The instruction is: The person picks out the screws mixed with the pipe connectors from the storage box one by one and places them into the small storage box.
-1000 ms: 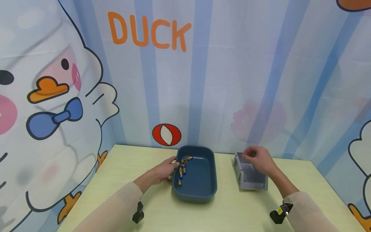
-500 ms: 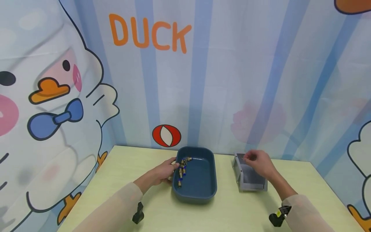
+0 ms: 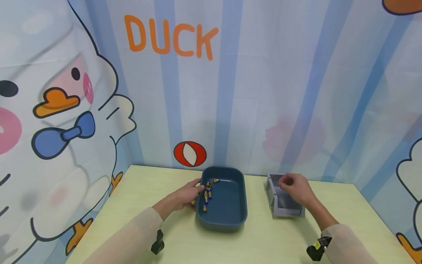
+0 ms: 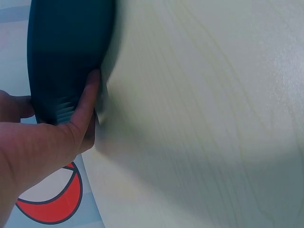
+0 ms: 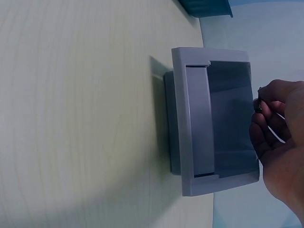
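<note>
My left hand (image 3: 188,194) grips the left wall of a dark blue plastic basin (image 3: 229,205), thumb over the rim and fingers outside; in the left wrist view the fingers lie against the basin's outer wall. Several small brass fittings (image 3: 206,194), some with blue ends, lie along the basin's left side. Over the grey open-fronted bin (image 3: 288,212), my right hand (image 3: 296,189) pinches a small dark metal piece (image 5: 258,105) between thumb and fingers. Its kind is too small and shaded to tell. In the right wrist view the hand is near the bin's rim.
Both containers stand on a pale yellow wood-grain table (image 3: 257,242), with a gap between them. Right behind the table hangs a cartoon-printed curtain (image 3: 250,91). A small black device (image 3: 157,242) is worn at each wrist.
My right hand has shifted slightly toward the right and down over the grey bin. The left hand and the basin stay where they were.
</note>
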A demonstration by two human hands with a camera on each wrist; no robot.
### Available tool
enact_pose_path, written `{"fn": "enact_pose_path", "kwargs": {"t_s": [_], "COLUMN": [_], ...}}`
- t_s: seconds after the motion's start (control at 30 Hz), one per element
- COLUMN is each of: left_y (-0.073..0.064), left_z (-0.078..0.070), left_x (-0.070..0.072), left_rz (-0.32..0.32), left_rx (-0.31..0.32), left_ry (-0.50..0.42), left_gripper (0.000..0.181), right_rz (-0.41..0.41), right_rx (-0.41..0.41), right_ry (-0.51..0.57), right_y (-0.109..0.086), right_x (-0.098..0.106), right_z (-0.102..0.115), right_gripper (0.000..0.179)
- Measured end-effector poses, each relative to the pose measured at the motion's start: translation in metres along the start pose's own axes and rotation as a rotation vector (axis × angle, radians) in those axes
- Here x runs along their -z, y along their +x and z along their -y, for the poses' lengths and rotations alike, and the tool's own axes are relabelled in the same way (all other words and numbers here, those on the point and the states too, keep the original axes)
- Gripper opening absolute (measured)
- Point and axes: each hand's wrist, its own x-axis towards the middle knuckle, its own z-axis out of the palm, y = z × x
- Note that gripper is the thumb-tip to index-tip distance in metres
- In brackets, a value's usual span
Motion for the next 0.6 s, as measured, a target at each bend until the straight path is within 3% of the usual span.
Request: {"fn": "enact_pose_path", "kwargs": {"t_s": [0.6], "left_y": [0.0005], "left_z": [-0.001], "left_x": [-0.0004], "left_rz": [-0.01], "left_rx": [0.006], "left_ry": [0.007], "left_gripper": [0.053], "right_rz": [-0.021], "right_rx": [-0.004], "right_ry": [-0.008], "right_y": [-0.0013], "right_x": [-0.0082], "right_z": [-0.0041], "right_gripper": [0.004]}}
